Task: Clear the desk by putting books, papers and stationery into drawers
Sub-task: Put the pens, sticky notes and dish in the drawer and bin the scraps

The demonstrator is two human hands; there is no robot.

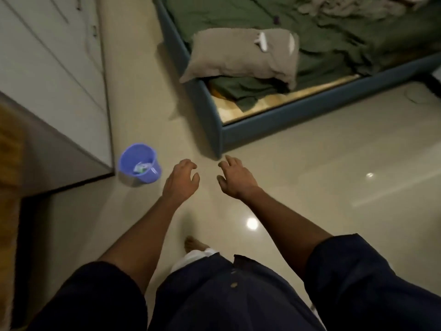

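My left hand (182, 180) and my right hand (235, 176) are stretched out in front of me above a glossy beige floor, fingers apart and slightly curled, holding nothing. They hang side by side with a small gap between them. No books, papers or stationery show in this view. A wooden surface (9, 163) runs along the far left edge, blurred; I cannot tell whether it is the desk. My bare foot (194, 244) is on the floor below the hands.
A small blue bin (140, 163) with scraps inside stands on the floor left of my hands. White cupboards (47, 68) fill the upper left. A blue-framed bed (222, 132) with green sheets and a grey pillow (241, 56) lies ahead on the right.
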